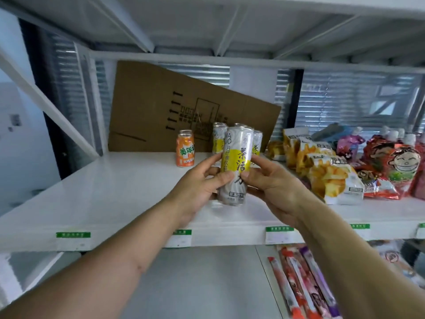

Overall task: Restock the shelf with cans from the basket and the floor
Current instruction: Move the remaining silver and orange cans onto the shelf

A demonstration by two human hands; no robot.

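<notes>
A tall silver and yellow can [235, 157] stands upright at the middle of the white shelf [103, 199]. My left hand [197, 185] grips it from the left, thumb across its front. My right hand [269, 180] pinches it from the right, thumb on the label. Behind it stand several matching silver and yellow cans [217, 139], partly hidden. A short orange can [185, 148] stands alone to their left. No basket or floor is in view.
A flattened cardboard box [174, 107] leans against the back of the shelf. Snack bags [331, 178] and red pouches [395, 164] fill the shelf's right side. Long wrapped sticks [303, 286] lie on the lower shelf at right. Price tags [279, 233] line the front edge.
</notes>
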